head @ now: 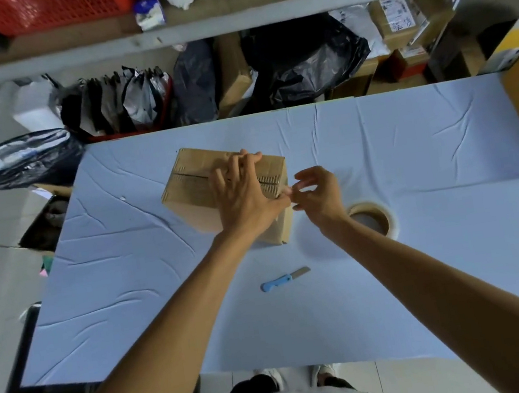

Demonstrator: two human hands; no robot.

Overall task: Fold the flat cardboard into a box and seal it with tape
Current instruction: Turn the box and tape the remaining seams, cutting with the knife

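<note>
1. On the cloth-covered table point(431, 271), towards its far middle, the box point(190, 190) stands folded up, its top flaps closed to a central seam.
2. The left hand point(244, 195) lies flat on the top, fingers straight and spread, pressing the flaps down.
3. The right hand point(318, 194) sits at the right end of the seam, just beside the left thumb. Its thumb and forefinger are drawn together. We cannot tell whether they pinch clear tape or nothing.
4. We judge folding complete and sealing of the top seam in hand.
5. The next move calls for keeping the flaps flush while tape is run along the seam. The tape roll point(385, 214) lies by the right wrist, apart from the box. The knife point(284, 280) lies nearer us, untouched.
6. The box is plain brown corrugated card. Its seam shows as a dark slit, and we cannot make out any tape on it.
</note>
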